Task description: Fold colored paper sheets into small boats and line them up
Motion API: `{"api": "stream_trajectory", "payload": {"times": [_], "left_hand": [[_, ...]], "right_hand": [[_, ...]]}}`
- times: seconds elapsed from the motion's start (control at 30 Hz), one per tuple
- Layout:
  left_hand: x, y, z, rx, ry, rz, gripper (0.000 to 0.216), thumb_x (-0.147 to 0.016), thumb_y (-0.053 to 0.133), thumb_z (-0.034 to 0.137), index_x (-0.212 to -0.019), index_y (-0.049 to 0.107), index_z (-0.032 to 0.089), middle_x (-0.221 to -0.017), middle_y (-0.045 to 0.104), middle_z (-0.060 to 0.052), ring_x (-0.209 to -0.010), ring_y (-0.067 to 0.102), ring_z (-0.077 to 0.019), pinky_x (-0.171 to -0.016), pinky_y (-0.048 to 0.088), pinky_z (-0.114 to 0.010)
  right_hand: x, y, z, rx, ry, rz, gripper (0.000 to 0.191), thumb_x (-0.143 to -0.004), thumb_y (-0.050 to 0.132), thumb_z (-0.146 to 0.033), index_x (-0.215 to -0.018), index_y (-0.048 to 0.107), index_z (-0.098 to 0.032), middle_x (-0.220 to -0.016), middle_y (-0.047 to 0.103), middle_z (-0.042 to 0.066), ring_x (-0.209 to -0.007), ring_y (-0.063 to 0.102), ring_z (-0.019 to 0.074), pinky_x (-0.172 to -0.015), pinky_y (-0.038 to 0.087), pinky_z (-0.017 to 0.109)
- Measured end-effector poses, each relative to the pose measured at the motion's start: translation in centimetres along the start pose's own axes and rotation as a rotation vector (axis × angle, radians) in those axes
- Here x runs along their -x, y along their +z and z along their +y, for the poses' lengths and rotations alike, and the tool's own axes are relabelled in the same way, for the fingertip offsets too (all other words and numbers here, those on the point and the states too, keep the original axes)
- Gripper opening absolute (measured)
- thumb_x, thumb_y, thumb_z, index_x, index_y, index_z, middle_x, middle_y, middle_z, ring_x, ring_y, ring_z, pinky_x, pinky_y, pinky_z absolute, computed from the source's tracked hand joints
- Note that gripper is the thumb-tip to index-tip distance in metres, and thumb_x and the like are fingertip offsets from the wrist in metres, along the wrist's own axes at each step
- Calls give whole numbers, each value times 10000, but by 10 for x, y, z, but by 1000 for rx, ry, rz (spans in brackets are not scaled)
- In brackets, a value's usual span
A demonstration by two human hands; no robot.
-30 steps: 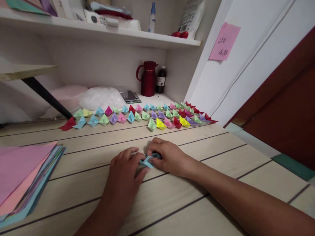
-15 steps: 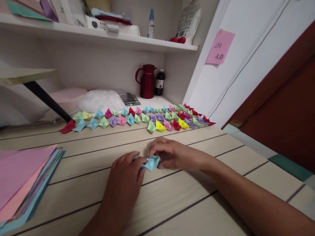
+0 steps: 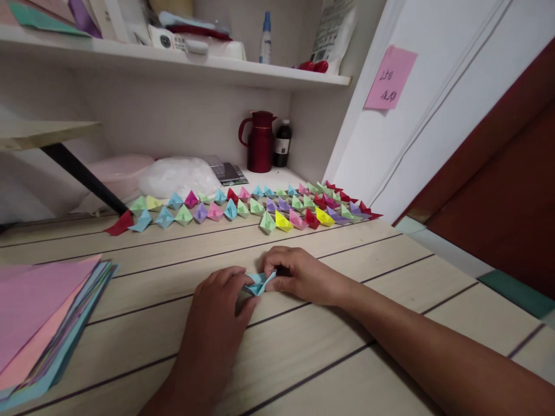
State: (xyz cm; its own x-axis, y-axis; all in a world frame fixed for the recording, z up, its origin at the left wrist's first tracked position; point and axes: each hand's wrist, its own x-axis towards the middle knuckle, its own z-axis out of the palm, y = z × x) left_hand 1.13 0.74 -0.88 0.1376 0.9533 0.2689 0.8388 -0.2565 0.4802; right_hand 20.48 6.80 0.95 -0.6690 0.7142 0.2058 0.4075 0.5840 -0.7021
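A light blue folded paper boat (image 3: 259, 284) is between my two hands, just above the wooden table or resting on it; I cannot tell which. My left hand (image 3: 221, 303) has the boat's left end between index finger and thumb. At the right end, my right hand (image 3: 292, 274) pinches the paper with thumb and fingers. Its fingers partly cover that end. Beyond my hands stand several rows of small folded boats in many colours, among them a pale green boat (image 3: 267, 223) and a yellow boat (image 3: 284, 222).
A stack of coloured paper (image 3: 47, 312) lies at the left. Behind the boats are a white plastic bag (image 3: 180, 177), a red jug (image 3: 260, 141) and a dark bottle (image 3: 282, 144). A black support (image 3: 84, 178) slants down at the left. A shelf (image 3: 191, 60) runs above.
My right hand has shifted slightly left and closed on the boat's right end. The blue boat has moved a little left, and its middle now shows more open.
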Motion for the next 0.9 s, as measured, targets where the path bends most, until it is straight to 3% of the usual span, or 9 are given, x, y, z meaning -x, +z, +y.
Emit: {"api": "stream_trajectory", "payload": {"times": [0.23, 0.43, 0.67, 0.9], "left_hand": [[-2, -6, 4, 151, -61, 25, 125, -738, 609, 115, -757, 646, 233, -1041, 720, -20, -1006, 630, -237, -906, 445, -425], [2, -10, 6, 303, -211, 90, 54, -759, 576, 226, -734, 622, 237, -813, 728, 15, -729, 655, -186, -713, 483, -314], [5, -10, 7, 415, -215, 199, 83, -762, 605, 261, -685, 621, 236, -885, 739, 6, -851, 674, -197, -801, 480, -310], [7, -11, 9, 438, -243, 242, 127, -779, 627, 329, -700, 610, 231, -855, 735, 5, -831, 673, -189, -791, 484, -294]], "right_hand": [[0, 3, -2, -202, 66, -12, 89, -826, 658, -211, -786, 591, -169, -812, 608, -7, -753, 547, 132, -699, 416, 227], [1, 8, -3, -311, 67, 22, 163, -849, 654, -306, -809, 563, -177, -738, 544, -27, -685, 474, 116, -641, 381, 221], [-2, 13, -3, -480, 126, 100, 287, -797, 706, -414, -824, 548, -176, -723, 522, -28, -655, 437, 109, -609, 369, 227], [-1, 15, -14, -517, 150, 163, 271, -779, 719, -372, -815, 532, -180, -733, 540, -28, -674, 452, 113, -621, 364, 231]]}}
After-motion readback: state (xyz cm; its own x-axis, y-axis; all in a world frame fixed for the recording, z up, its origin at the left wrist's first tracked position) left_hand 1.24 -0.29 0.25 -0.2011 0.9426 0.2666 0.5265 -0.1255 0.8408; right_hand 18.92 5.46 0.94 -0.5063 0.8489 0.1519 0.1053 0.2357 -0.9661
